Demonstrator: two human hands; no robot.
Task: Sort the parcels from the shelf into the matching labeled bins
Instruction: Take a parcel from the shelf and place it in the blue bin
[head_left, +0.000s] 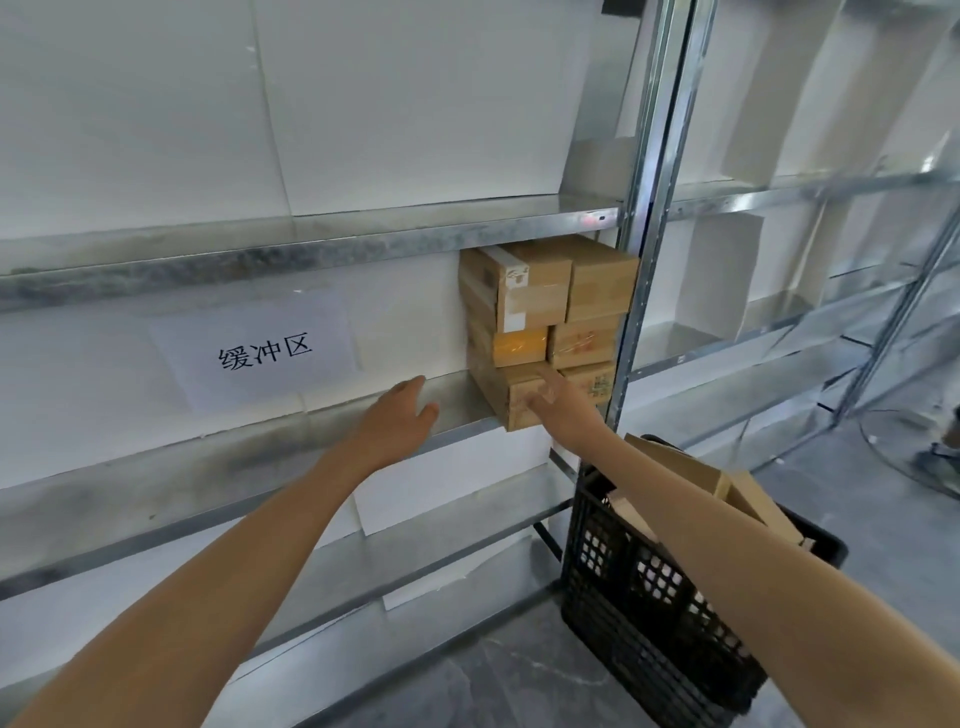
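Observation:
Several brown cardboard parcels (545, 291) are stacked at the right end of a metal shelf (291, 441). My right hand (558, 402) reaches to the bottom front parcel (511, 400) and lies against its front upper corner, fingers curled onto it. My left hand (397, 415) hovers open over the shelf just left of the stack, fingers extended, holding nothing. A black plastic crate (649, 597) stands on the floor below right, with cardboard parcels (748, 491) sticking out of it, partly hidden by my right forearm.
A paper sign with Chinese characters (265, 353) hangs on the shelf's back wall. A steel upright (641, 218) borders the stack on the right. More metal racks (831, 218) extend to the right. Lower shelves and grey floor lie below.

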